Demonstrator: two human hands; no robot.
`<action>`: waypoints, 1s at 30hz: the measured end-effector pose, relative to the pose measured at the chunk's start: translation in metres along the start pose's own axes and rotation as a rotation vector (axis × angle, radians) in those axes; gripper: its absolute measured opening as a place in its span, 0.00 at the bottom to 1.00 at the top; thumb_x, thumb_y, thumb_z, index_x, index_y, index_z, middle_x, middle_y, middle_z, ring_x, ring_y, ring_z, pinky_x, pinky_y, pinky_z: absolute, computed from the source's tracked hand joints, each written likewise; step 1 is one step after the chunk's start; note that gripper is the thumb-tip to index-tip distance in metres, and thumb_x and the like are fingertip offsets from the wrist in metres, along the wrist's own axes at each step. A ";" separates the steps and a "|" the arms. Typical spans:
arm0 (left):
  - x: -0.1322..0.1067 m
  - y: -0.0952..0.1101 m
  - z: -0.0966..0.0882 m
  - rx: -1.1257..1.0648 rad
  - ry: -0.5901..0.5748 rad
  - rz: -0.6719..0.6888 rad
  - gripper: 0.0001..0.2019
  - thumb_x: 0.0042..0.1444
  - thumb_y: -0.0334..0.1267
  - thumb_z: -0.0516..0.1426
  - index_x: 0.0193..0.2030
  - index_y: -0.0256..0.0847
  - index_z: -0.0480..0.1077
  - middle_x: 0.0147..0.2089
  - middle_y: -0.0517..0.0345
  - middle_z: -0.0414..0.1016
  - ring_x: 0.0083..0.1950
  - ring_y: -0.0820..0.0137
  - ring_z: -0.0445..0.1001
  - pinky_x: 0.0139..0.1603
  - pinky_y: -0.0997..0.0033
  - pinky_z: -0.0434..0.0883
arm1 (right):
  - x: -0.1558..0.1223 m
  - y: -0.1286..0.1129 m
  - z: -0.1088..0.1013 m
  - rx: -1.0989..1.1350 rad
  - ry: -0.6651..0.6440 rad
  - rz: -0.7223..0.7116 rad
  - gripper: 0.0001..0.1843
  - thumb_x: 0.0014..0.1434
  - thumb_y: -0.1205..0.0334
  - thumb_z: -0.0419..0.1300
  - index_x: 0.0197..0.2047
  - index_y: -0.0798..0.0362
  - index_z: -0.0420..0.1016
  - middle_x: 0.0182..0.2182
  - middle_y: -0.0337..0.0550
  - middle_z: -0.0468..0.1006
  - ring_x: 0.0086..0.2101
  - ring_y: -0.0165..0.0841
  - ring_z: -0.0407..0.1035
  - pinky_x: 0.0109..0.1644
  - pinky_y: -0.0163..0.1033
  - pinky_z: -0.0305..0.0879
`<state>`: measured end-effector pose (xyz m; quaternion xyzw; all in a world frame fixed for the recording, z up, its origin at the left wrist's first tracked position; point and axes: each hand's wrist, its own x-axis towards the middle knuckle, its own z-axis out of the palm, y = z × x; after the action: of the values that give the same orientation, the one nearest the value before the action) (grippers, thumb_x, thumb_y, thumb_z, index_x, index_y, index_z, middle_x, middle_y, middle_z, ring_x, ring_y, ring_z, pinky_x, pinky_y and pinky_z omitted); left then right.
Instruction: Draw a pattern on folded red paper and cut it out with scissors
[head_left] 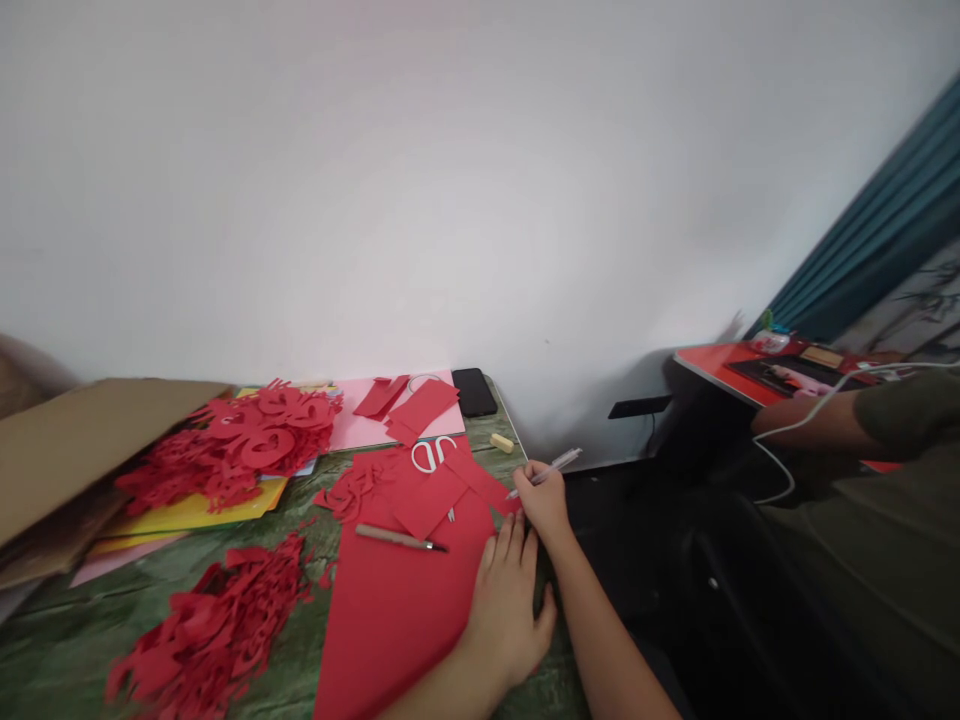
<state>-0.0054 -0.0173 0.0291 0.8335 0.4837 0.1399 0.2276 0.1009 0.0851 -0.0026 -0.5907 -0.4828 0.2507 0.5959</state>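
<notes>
We see the left hand (pixel 506 610) spread flat on a red paper sheet (pixel 397 620), seemingly pinning it in place, while the right hand (pixel 541 500) pinches a pen (pixel 555 467), tip near the sheet's far right corner.

A black smartphone (pixel 474 392) centre frame, a cream eraser (pixel 502 443) just below it, brown cardboard (pixel 90 450) far left, a red side table (pixel 712 365) right, a teal curtain (pixel 877 210) upper right

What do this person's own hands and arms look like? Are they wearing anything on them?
Both hands are bare, with no gloves. On the left hand and the right hand I can make out no ring, watch or bracelet. The right forearm and what shows of the left are also bare, with no sleeve, cable or marking in view.
</notes>
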 end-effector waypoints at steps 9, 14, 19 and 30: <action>0.000 0.000 0.001 0.029 0.029 0.009 0.28 0.53 0.41 0.47 0.62 0.42 0.50 0.66 0.59 0.46 0.66 0.60 0.36 0.63 0.55 0.44 | -0.001 -0.002 0.002 -0.027 -0.077 -0.001 0.16 0.42 0.64 0.52 0.12 0.49 0.47 0.10 0.27 0.47 0.15 0.23 0.45 0.18 0.30 0.45; 0.000 -0.001 0.001 0.030 0.035 0.022 0.28 0.54 0.42 0.46 0.62 0.43 0.48 0.66 0.59 0.43 0.66 0.60 0.36 0.63 0.55 0.45 | -0.001 -0.001 0.002 -0.031 -0.063 0.007 0.15 0.41 0.64 0.51 0.12 0.49 0.46 0.11 0.27 0.46 0.16 0.23 0.45 0.19 0.30 0.46; 0.000 -0.001 0.001 0.027 0.037 0.019 0.27 0.55 0.43 0.46 0.62 0.43 0.49 0.66 0.59 0.45 0.66 0.59 0.37 0.62 0.55 0.45 | 0.000 -0.002 0.001 -0.034 -0.056 0.001 0.15 0.41 0.64 0.51 0.12 0.49 0.46 0.11 0.27 0.47 0.16 0.23 0.45 0.18 0.30 0.45; -0.001 -0.003 0.005 0.057 0.034 0.006 0.27 0.55 0.42 0.46 0.62 0.42 0.48 0.67 0.57 0.42 0.66 0.58 0.38 0.62 0.53 0.45 | 0.000 -0.002 0.001 -0.033 -0.030 -0.001 0.14 0.40 0.65 0.51 0.12 0.49 0.47 0.11 0.27 0.47 0.15 0.23 0.44 0.18 0.30 0.46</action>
<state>-0.0059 -0.0176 0.0236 0.8387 0.4886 0.1408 0.1949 0.1001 0.0854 -0.0009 -0.5965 -0.4958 0.2513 0.5790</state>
